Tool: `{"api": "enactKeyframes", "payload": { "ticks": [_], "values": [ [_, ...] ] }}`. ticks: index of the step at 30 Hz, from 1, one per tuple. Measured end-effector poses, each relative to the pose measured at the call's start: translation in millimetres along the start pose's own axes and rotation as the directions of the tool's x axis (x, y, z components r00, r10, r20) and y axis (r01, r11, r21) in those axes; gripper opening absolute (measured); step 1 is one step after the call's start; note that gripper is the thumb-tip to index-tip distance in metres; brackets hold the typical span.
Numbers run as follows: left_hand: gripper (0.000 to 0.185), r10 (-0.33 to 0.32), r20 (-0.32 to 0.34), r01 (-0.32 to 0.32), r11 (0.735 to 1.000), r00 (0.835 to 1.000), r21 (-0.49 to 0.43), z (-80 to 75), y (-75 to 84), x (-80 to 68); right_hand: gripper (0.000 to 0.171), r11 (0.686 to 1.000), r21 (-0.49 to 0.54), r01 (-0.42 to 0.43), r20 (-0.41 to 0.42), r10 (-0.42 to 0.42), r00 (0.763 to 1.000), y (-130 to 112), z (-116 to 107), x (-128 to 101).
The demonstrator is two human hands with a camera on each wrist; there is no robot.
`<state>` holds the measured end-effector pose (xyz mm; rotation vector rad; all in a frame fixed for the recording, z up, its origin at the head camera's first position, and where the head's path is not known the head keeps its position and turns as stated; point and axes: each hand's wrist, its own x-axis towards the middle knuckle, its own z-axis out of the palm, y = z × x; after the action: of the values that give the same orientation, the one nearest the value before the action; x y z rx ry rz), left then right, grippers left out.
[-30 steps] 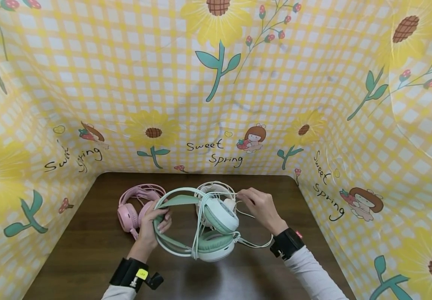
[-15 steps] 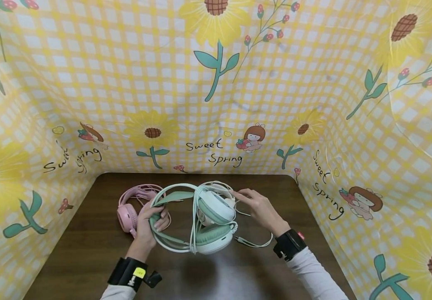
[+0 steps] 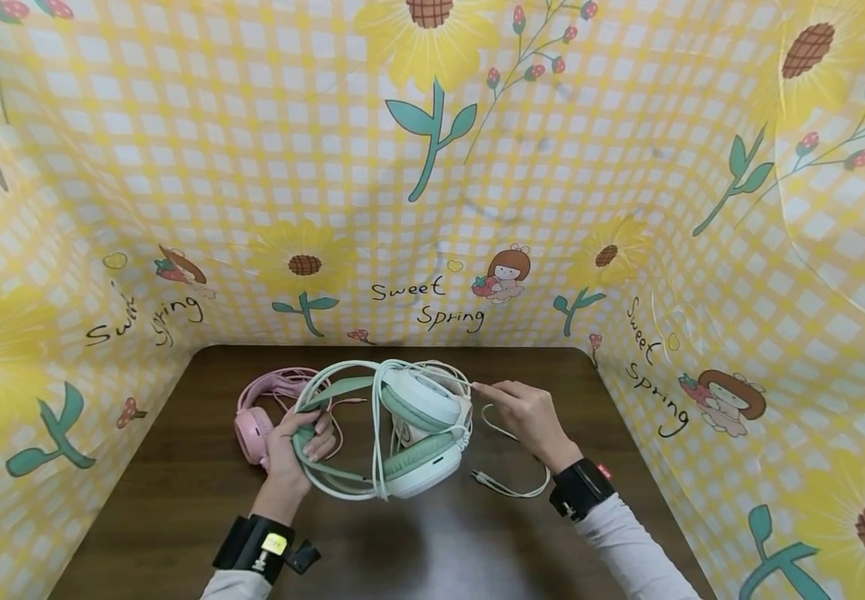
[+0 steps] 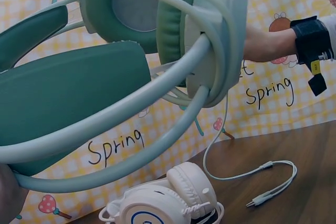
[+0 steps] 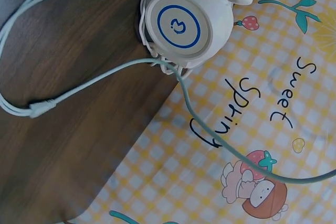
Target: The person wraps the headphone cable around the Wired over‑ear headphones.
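Note:
My left hand (image 3: 292, 446) grips the headband of the mint-green and white headphones (image 3: 421, 475), holding them tilted above the table. Their pale cable is wound in loops around the ear cups and band, as the left wrist view shows up close. My right hand (image 3: 530, 418) pinches the cable (image 5: 220, 139) just right of the upper ear cup; its fingertips are small in the head view and out of the right wrist view. The cable's split plug end (image 4: 261, 199) lies on the table below.
Pink headphones (image 3: 254, 435) lie on the dark wooden table (image 3: 177, 533) at left. White headphones (image 5: 181, 24) rest behind the mint pair, mostly hidden in the head view. A yellow checked cloth (image 3: 432, 233) walls the back and sides.
The mint headphones have shifted left and slightly up with my left hand. My right hand stays near the same spot, a little farther right. The wound cable loops have shifted on the ear cups.

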<state>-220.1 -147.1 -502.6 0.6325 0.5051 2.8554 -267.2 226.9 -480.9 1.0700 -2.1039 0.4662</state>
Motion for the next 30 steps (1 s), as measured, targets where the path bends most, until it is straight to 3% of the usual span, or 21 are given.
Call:
{"api": "enactKeyframes", "payload": {
  "ticks": [6,8,13,15,20,22,24,30],
  "values": [
    [0.046,0.002,-0.007,-0.003,0.999,1.000,-0.052,0.2,-0.1,-0.6,0.080,0.999,-0.016,-0.030,0.196,0.033,0.980,-3,5,-8],
    [0.045,-0.007,-0.014,0.006,0.997,1.000,-0.073,0.6,0.6,-0.7,0.077,0.999,-0.007,-0.034,0.189,0.034,0.981,-2,6,-12],
    [0.040,-0.011,-0.050,0.005,0.992,0.999,-0.126,1.4,3.1,0.2,0.050,0.999,0.033,-0.012,0.059,0.010,0.998,0,9,-17],
    [0.037,-0.007,-0.068,-0.002,0.991,0.998,-0.135,1.9,3.9,0.8,0.050,1.000,0.022,-0.010,0.052,0.009,0.999,-1,10,-17],
    [0.015,-0.007,-0.147,-0.016,0.988,0.989,-0.152,4.1,4.2,2.3,0.079,0.998,-0.025,-0.055,0.198,0.059,0.979,-3,16,-20],
    [0.006,-0.009,-0.178,-0.020,0.987,0.984,-0.161,4.9,3.8,2.7,0.084,0.996,-0.024,-0.080,0.227,0.084,0.970,-5,17,-23],
    [0.006,-0.012,-0.198,-0.023,0.984,0.980,-0.174,5.0,3.4,2.8,0.079,0.995,-0.012,-0.103,0.213,0.103,0.972,-5,19,-27],
    [0.026,-0.009,-0.250,-0.051,0.972,0.968,-0.230,4.6,3.4,5.0,0.041,0.993,0.011,-0.118,0.095,0.116,0.989,-6,29,-28]
  ]
}}
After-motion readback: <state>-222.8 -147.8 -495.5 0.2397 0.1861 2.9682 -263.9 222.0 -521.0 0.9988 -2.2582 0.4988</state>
